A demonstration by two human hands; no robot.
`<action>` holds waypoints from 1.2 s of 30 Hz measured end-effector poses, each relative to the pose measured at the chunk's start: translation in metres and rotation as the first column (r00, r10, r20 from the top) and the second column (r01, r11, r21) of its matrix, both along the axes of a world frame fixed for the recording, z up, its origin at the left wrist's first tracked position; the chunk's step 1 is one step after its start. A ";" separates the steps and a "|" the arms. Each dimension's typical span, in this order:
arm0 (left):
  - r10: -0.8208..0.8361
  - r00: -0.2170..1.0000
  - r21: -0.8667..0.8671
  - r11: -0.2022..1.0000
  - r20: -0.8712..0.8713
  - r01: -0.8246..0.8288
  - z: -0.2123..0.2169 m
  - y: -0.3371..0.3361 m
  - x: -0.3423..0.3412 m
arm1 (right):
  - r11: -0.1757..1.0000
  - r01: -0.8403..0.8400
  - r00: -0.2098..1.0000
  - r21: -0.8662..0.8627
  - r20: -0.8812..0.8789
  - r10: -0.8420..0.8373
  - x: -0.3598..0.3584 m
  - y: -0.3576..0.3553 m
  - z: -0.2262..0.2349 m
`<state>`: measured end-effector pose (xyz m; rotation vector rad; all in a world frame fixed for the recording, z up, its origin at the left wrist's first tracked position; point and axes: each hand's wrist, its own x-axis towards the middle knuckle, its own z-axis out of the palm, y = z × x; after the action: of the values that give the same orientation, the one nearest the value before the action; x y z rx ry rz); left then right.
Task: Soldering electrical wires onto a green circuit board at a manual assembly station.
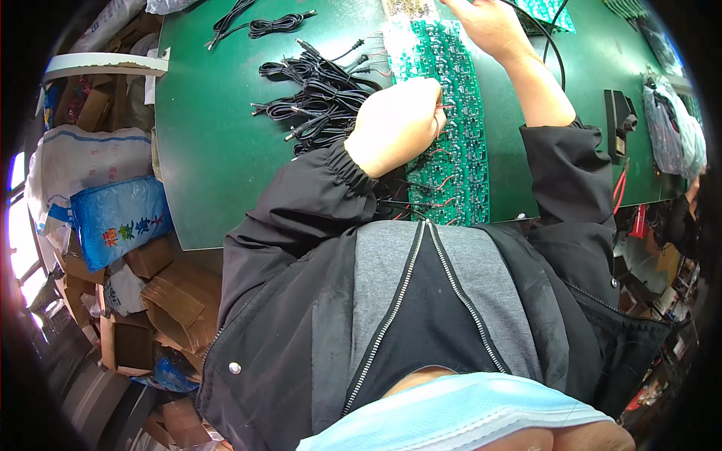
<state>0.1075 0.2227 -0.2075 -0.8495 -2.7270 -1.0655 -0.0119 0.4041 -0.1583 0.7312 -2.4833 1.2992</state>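
Observation:
My left hand [398, 124] is closed over the left side of a long panel of green circuit boards [462, 128]. Between its thumb and finger a thin red wire [443, 107] shows against the boards. More red wire ends stick up along the panel, below and above that hand. Left of it lies a heap of black cables [320, 94] with plugs, some partly under the wrist. My right hand [492, 28] is at the top edge, past the panel's far right part, its fingers curled and partly cut off. What it holds is hidden; a black cord [558, 56] runs beside it.
Two more coiled black cables [282, 25] lie at the far left of the green tabletop [207, 143]. Further boards [553, 11] sit at the far right. A black stand [620, 124] and plastic bags [674, 124] are right; sacks and cardboard boxes [177, 301] are left.

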 end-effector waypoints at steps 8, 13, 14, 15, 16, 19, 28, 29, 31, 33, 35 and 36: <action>-0.038 0.999 0.006 0.999 -0.019 0.038 -0.002 -0.004 -0.008 | 0.943 0.227 0.943 -0.241 0.297 -0.151 0.073 0.027 0.020; -0.057 0.998 -0.046 0.997 -0.003 0.057 -0.003 -0.004 -0.010 | 0.932 0.286 0.940 -0.221 0.251 -0.229 0.156 0.072 0.009; -0.032 0.998 -0.069 0.997 -0.054 0.028 -0.004 -0.006 -0.008 | 0.929 0.307 0.928 -0.207 0.282 -0.244 0.172 0.072 0.010; -0.037 0.991 -0.040 0.999 -0.128 0.032 -0.002 -0.003 -0.009 | 0.924 0.334 0.913 -0.188 0.309 -0.268 0.187 0.072 0.012; -0.020 0.997 -0.036 0.999 -0.077 0.017 0.003 -0.002 -0.007 | 0.930 0.275 0.934 -0.244 0.299 -0.197 0.198 0.070 0.012; -0.013 1.000 -0.035 0.999 -0.015 0.013 0.013 0.000 -0.004 | 0.919 0.268 0.933 -0.287 0.315 -0.174 0.219 0.065 0.010; -0.010 0.999 -0.069 0.998 0.032 0.012 0.015 0.002 -0.001 | 0.893 0.267 0.931 -0.362 0.338 -0.141 0.222 0.062 -0.003; -0.011 1.000 -0.064 0.998 0.028 0.012 0.015 0.001 -0.001 | 0.893 0.266 0.931 -0.363 0.338 -0.139 0.222 0.062 -0.003; -0.012 1.000 -0.069 0.998 0.020 0.014 0.013 0.002 -0.002 | 0.896 0.277 0.915 -0.347 0.380 -0.136 0.221 0.064 -0.003; -0.012 1.000 -0.075 0.997 0.011 0.013 0.013 0.002 -0.002 | 0.894 0.275 0.914 -0.353 0.385 -0.129 0.220 0.062 -0.002; -0.015 1.000 -0.070 0.997 0.000 0.015 0.014 0.001 -0.002 | 0.893 0.271 0.913 -0.359 0.389 -0.121 0.219 0.062 0.000; -0.015 1.000 -0.069 0.998 0.001 0.015 0.014 0.001 -0.002 | 0.914 0.261 0.905 -0.311 0.408 -0.120 0.219 0.063 0.002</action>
<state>0.1055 0.2238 -0.1940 -0.8811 -2.7766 -0.9800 0.2073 0.4675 -0.1566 0.1437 -2.3976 1.8921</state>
